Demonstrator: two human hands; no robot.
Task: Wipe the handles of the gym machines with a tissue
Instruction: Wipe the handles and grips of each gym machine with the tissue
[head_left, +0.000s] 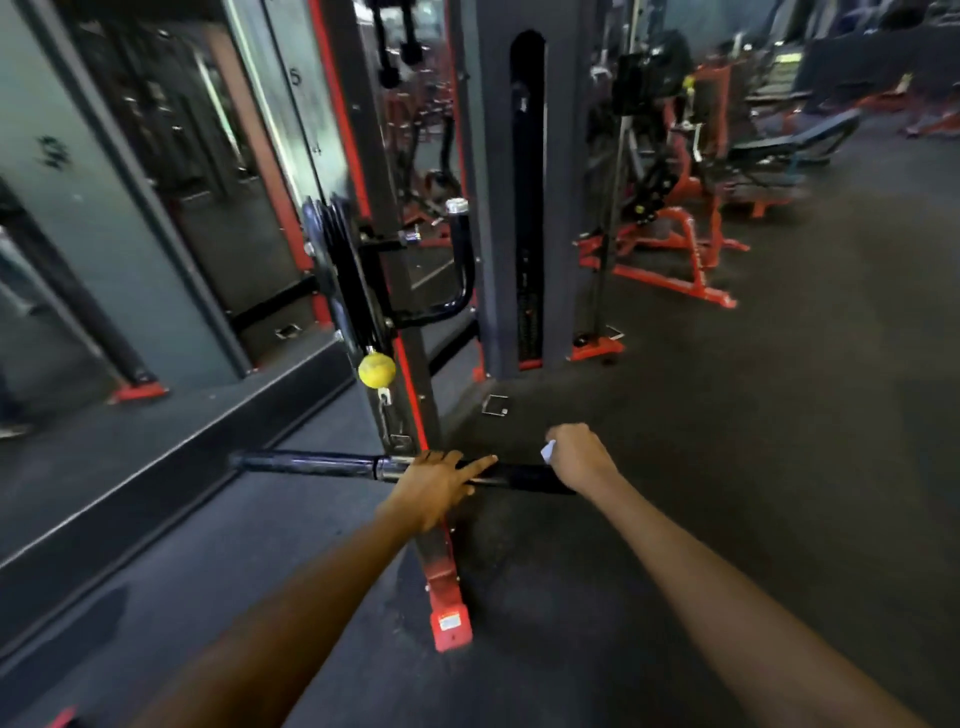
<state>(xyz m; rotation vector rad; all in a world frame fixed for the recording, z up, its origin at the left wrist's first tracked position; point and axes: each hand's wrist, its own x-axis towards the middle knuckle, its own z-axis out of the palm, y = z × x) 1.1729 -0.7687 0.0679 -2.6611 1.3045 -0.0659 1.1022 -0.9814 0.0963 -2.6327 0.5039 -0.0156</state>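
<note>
My left hand (434, 480) lay flat, fingers straight, on the black bar handle (311, 464) near the floor. My right hand (574, 454) curled round the handle's right end, pinching a white tissue (548, 451) against it.

Dark floor (727, 467) carries a red machine foot (451, 623) at six o'clock and red frames (675, 280) at two o'clock.

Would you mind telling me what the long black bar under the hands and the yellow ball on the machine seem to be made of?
The long black bar looks like metal with a glossy dark finish, judging by its highlights and a silvery collar. The yellow ball looks like matte rubber or plastic, slightly scuffed; I cannot tell which.
</note>
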